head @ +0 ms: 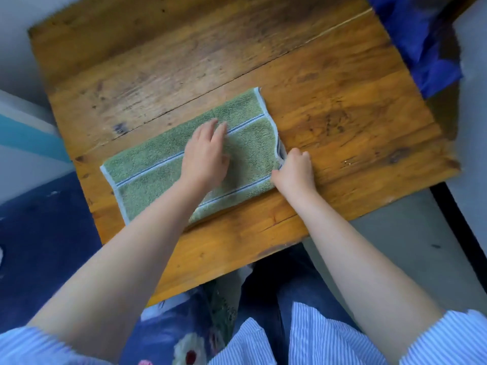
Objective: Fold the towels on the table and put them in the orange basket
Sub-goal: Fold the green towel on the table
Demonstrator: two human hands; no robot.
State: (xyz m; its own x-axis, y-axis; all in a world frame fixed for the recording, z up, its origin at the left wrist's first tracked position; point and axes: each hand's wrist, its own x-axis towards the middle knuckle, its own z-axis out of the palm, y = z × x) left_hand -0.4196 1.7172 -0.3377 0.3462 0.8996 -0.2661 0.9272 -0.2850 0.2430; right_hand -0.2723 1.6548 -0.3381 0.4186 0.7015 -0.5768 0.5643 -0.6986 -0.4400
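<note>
A green towel (pixel 155 167) with pale blue edging and stripes lies folded into a long rectangle on the wooden table (pixel 342 114). My left hand (pixel 205 154) rests flat on the middle of the towel, fingers straight and pointing away from me. My right hand (pixel 295 171) is at the towel's right end, its fingers curled and pinching the layered edge there. No orange basket is in view.
A crumpled blue plastic sheet or bag (pixel 421 40) hangs off the table's far right corner. Dark blue fabric (pixel 44 233) lies on the floor to the left. The table's near edge is just in front of my legs.
</note>
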